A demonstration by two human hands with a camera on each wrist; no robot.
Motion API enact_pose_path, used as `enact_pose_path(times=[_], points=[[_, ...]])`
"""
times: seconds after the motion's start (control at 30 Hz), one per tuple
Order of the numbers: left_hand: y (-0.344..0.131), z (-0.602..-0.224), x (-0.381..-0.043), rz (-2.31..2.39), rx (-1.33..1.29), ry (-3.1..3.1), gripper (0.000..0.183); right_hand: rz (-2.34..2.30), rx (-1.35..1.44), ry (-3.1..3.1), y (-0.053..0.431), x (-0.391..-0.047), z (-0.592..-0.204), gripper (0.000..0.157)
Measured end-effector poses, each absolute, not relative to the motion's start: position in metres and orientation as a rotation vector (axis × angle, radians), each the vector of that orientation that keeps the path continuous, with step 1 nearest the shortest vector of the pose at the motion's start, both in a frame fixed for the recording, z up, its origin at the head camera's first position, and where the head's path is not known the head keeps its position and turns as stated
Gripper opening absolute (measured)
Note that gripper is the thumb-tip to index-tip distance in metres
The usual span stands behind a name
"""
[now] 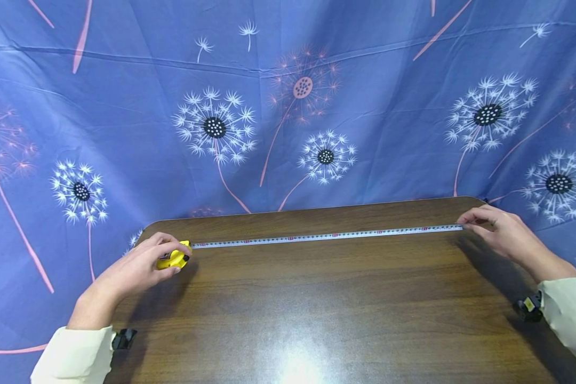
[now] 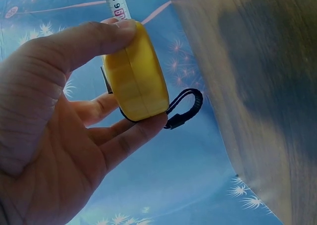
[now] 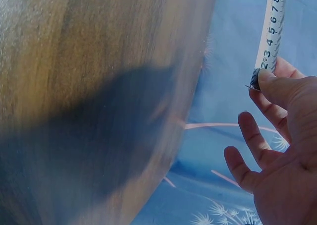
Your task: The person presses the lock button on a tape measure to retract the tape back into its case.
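Observation:
A yellow tape measure (image 1: 175, 258) is gripped in my left hand (image 1: 141, 266) above the left part of the table. Its white blade (image 1: 312, 238) runs out straight across to the right, with black numbers and red marks. At the blade's end, my right hand (image 1: 504, 234) pinches the metal tip between thumb and index finger. The left wrist view shows the thumb on top of the yellow case (image 2: 136, 76) and fingers beneath it; a black wrist strap (image 2: 185, 108) loops from the case. In the right wrist view the blade's low numbers (image 3: 270, 41) lie beside the pinching thumb.
A brown wooden table (image 1: 317, 298) with rounded far corners lies under both hands. Behind it hangs a blue cloth (image 1: 389, 133) printed with white and pink dandelions. A small black device (image 1: 530, 308) sits at the right cuff, another black device (image 1: 124, 338) at the left.

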State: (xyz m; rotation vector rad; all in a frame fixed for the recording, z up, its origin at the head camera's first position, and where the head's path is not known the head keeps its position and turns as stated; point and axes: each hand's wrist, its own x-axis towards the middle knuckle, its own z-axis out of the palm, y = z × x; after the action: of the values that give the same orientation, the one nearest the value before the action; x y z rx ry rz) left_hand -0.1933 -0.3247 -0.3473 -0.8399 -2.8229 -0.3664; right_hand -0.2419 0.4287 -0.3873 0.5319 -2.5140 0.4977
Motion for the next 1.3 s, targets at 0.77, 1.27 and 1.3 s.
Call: enact_pose_path(times=[0.77, 1.27, 1.3], points=[[-0.3208, -0.3449, -0.1922, -0.318, -0.811, -2.835, 0.040, 0.484, 0.535, -2.495, 0.4271, -0.2442, -0.3864, 0.035], [-0.3216, -0.3486, -0.1928, -0.348, -0.779, -2.841, 0.034, 0.483, 0.562, -2.477, 0.4240, -0.2442, -0.3867, 0.035], [-0.3216, -0.3492, -0.1929, -0.351, -0.782, -2.835, 0.034, 0.484, 0.567, -2.473, 0.4236, -0.2443, -0.3866, 0.035]])
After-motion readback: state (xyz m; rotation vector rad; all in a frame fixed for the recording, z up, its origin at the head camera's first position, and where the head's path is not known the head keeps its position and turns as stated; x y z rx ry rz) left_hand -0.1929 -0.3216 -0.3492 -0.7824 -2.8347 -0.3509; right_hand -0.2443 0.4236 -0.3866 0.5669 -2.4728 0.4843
